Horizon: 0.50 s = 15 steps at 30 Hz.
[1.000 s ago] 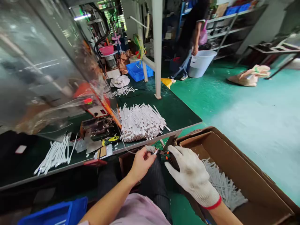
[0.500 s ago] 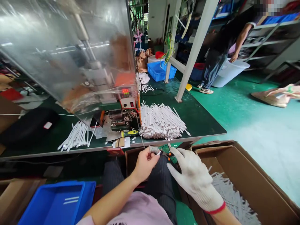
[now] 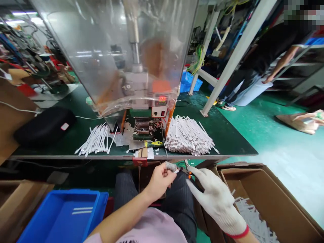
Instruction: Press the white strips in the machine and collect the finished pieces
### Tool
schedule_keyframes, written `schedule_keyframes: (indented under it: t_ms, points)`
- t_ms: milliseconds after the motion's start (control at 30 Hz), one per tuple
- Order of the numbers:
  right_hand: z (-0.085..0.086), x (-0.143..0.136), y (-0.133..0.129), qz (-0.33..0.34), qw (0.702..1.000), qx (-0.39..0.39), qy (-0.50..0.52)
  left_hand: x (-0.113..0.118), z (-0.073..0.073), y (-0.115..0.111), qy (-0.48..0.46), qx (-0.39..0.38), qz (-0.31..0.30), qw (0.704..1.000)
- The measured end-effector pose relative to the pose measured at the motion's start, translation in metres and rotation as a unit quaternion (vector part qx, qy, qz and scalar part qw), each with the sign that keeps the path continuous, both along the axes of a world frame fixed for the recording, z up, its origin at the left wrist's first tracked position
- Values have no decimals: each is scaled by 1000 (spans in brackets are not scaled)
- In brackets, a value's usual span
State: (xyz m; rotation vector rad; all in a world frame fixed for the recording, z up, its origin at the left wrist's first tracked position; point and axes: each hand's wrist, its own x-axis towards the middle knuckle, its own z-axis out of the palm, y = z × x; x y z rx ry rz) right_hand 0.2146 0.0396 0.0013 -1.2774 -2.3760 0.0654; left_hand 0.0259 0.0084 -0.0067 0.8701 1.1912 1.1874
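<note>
My left hand (image 3: 160,180) is bare apart from a grey wrap on one fingertip. Its thumb and fingers pinch a small white strip (image 3: 177,171), of which only a short end shows. In a white knitted glove with a red cuff, my right hand (image 3: 215,192) is closed loosely around small pliers (image 3: 189,174) with orange and black handles. The dark jaws of the pliers point left and lie right by the strip's end; whether they touch it I cannot tell. Both hands are above my lap, in front of the table edge.
On the green table (image 3: 227,138) stands a press machine (image 3: 138,87) behind a clear plastic shield. Piles of white strips (image 3: 188,135) lie on either side of it. A blue bin (image 3: 58,216) is at lower left, a cardboard box (image 3: 273,195) at right. Another person (image 3: 263,60) bends over a tub.
My view has turned left, so the machine and table sit further right. My hands keep nearly the same pose, pliers still beside the strip.
</note>
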Motion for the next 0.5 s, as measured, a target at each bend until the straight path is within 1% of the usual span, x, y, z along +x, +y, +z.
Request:
schedule_keyframes:
  t_ms: [33,67,100,133,167,200,233,267,300,333,367,400,433,467,500]
  points:
    - [3,2,5,-13,999,-17,42,-8,1,-6,-6,-9,-16,1000]
    - [8,5,13,-42,995,-32,78,-20,3,-14,-11,-20,-30,999]
    - [13,10,25,-85,990,-46,99,-35,4,-23,-15,-35,-36,999]
    - [18,17,41,-138,984,-60,99,-53,6,-32,-16,-52,-38,998]
    - [23,26,61,-196,974,-78,82,-75,9,-40,-11,-64,1,998]
    - [27,37,82,-247,963,-98,44,-100,12,-46,-8,-78,56,995]
    - [29,49,105,-285,951,-123,-3,-127,16,-49,-7,-81,133,988]
    - [29,61,129,-316,937,-147,-40,-155,21,-47,-7,-73,217,973]
    - [26,73,151,-337,926,-159,-69,-182,27,-41,-2,-59,292,954]
    - [22,83,172,-341,923,-158,-89,-208,34,-31,9,-30,356,934]
    - [16,90,190,-352,916,-161,-107,-231,41,-17,26,-14,393,919]
    - [10,95,205,-360,909,-166,-126,-251,48,0,54,-15,419,906]
    - [4,97,217,-367,904,-170,-139,-267,54,18,102,-31,444,889]
    - [-1,97,225,-372,900,-176,-147,-278,60,35,155,-44,464,871]
    - [-3,96,230,-371,899,-181,-146,-284,64,50,190,-48,475,858]
